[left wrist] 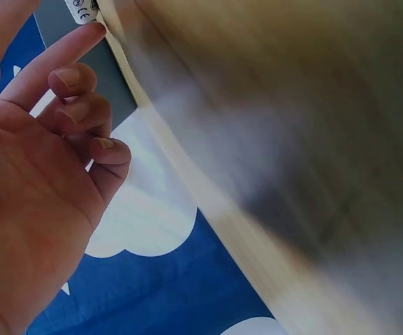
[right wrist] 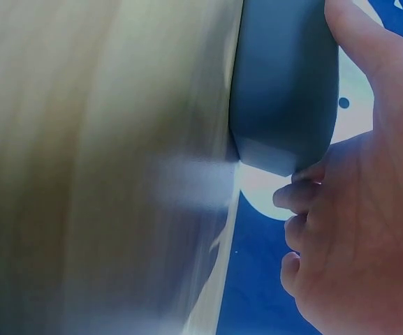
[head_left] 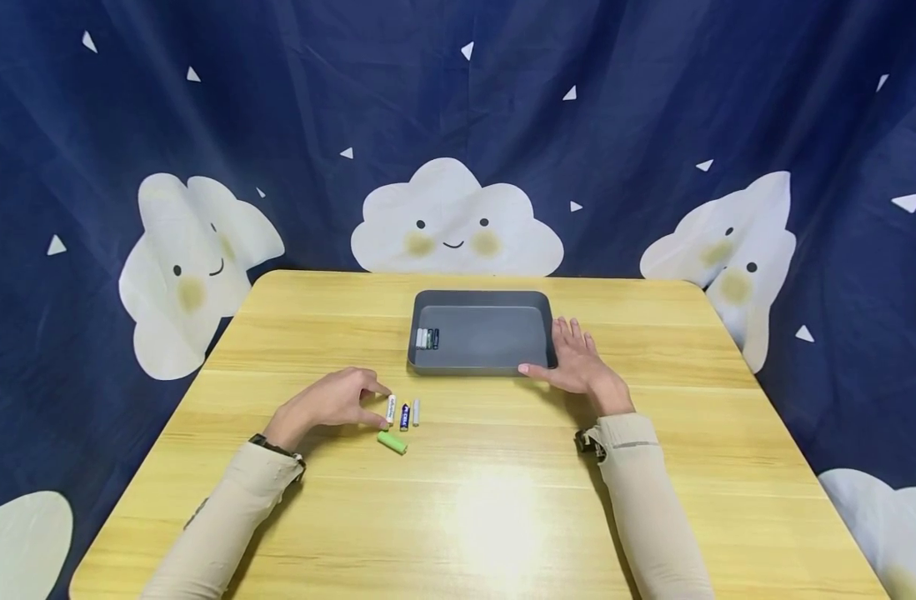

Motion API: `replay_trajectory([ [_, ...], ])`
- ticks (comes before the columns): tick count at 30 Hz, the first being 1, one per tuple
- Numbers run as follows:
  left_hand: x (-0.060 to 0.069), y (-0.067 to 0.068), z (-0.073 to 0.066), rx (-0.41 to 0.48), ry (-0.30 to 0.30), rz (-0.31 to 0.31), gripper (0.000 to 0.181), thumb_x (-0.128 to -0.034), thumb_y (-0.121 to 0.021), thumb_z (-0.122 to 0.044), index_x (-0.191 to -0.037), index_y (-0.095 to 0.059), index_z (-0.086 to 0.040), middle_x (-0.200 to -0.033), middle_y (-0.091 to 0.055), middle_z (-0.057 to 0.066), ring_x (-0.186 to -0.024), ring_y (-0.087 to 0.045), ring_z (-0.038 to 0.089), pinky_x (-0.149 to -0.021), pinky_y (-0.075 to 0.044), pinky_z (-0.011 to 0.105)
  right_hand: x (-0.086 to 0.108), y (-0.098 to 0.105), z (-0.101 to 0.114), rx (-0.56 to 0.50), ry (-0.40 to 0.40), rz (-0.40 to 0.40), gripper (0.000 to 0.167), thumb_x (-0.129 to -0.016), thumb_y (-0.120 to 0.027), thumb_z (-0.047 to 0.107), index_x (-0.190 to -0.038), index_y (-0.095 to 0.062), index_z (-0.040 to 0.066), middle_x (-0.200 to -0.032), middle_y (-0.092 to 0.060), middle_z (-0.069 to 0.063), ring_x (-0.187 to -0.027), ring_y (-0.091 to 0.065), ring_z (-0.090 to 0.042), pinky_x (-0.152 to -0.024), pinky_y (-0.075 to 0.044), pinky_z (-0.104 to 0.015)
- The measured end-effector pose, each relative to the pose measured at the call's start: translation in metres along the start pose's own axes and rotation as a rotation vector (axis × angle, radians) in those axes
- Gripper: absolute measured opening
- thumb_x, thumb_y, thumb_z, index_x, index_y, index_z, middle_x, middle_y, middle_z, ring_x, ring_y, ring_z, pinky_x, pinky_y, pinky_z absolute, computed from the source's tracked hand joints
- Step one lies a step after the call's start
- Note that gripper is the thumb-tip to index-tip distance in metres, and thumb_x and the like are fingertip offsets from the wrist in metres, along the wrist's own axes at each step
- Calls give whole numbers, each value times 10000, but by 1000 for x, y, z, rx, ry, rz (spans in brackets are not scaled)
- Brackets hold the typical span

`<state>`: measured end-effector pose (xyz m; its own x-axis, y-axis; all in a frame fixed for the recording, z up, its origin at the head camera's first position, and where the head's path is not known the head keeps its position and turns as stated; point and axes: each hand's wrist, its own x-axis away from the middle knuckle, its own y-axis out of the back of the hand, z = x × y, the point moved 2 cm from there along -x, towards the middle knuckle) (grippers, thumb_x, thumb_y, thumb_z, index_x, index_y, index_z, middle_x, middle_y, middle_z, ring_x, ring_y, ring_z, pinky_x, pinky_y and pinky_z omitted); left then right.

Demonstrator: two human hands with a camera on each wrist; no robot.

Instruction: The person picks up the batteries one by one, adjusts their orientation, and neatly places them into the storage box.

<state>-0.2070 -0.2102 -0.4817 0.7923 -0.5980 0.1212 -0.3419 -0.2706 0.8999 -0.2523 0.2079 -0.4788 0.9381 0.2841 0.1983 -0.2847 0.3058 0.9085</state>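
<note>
In the head view my left hand [head_left: 339,398] pinches a white battery [head_left: 391,409] end to end between thumb and index finger at the table. The left wrist view shows the index fingertip against the printed end of that white battery [left wrist: 83,10]; the thumb's tip is out of that view. Just right of it lie a blue battery [head_left: 405,417] and a thin silver-grey battery [head_left: 416,412]. A green battery [head_left: 392,442] lies nearer me. My right hand [head_left: 578,364] rests with spread fingers against the right end of a dark grey tray [head_left: 478,370], thumb at its near corner.
Inside the tray, at its left end, several batteries [head_left: 427,338] lie side by side, some white and some dark. Everything stands on a light wooden table [head_left: 458,492]. Behind it hangs a blue curtain [head_left: 307,125] with white clouds.
</note>
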Motion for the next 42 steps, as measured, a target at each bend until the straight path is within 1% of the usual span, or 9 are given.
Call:
replay_trajectory([
  [5,0,1,-2,-9,-5,-7,594,-770,-876,-512,-1206,-779,-121,-793,-556,8,-689,-425,78,-590,-327,224,1,1,1,-11,-4,3,1227,-911,-532,767,-1628,16,-63,-1725,29,-251,-1606,90,-436,-1286,31,-595],
  [9,0,1,-3,-16,-14,-10,589,-761,-883,-503,-1195,-781,-118,-807,-566,-18,-698,-438,75,-593,-343,225,0,1,0,-15,-5,5,1236,-906,-533,774,-1628,19,-64,-1724,36,-250,-1603,100,-436,-1285,43,-593],
  [15,0,0,-2,-29,-11,-17,553,-775,-876,-476,-1184,-785,-114,-808,-574,-40,-709,-456,74,-605,-364,231,1,1,0,-24,-2,7,1230,-911,-532,768,-1628,23,-63,-1724,38,-249,-1601,99,-445,-1281,51,-600],
  [20,-1,0,1,-43,-9,-26,534,-790,-863,-452,-1189,-779,-107,-918,-652,-50,-764,-501,82,-652,-403,240,0,1,0,-27,1,6,1223,-916,-531,761,-1627,23,-65,-1725,39,-247,-1601,100,-447,-1281,46,-601],
  [23,-2,1,2,-49,1,-28,527,-793,-857,-452,-1184,-781,-107,-948,-667,-44,-775,-509,90,-663,-406,250,0,1,0,-21,4,3,1228,-913,-525,771,-1626,18,-67,-1724,32,-250,-1601,89,-451,-1282,36,-603],
  [27,-1,4,5,-50,8,-38,502,-796,-852,-452,-1159,-790,-111,-893,-644,-17,-740,-483,94,-639,-377,254,0,0,0,-11,4,0,1238,-906,-519,787,-1627,15,-66,-1724,32,-250,-1602,96,-445,-1281,35,-606],
  [34,1,13,7,-27,14,-82,510,-800,-853,-430,-1172,-786,-87,-887,-657,1,-703,-463,84,-623,-373,242,-1,-1,-1,-3,7,-4,1246,-902,-519,794,-1626,14,-68,-1720,59,-252,-1603,100,-438,-1283,53,-589],
  [40,-4,21,9,-1,37,-111,524,-818,-842,-440,-1205,-770,-95,-815,-570,45,-724,-451,99,-650,-368,257,-1,-1,0,0,9,-7,1246,-903,-520,792,-1624,12,-73,-1719,60,-255,-1604,93,-438,-1287,44,-583],
  [42,-6,24,10,12,40,-128,511,-820,-844,-428,-1205,-769,-101,-799,-535,37,-729,-441,104,-655,-355,257,-1,-1,-1,1,8,-7,1246,-903,-519,793,-1625,12,-73,-1719,57,-255,-1604,91,-439,-1288,41,-583],
])
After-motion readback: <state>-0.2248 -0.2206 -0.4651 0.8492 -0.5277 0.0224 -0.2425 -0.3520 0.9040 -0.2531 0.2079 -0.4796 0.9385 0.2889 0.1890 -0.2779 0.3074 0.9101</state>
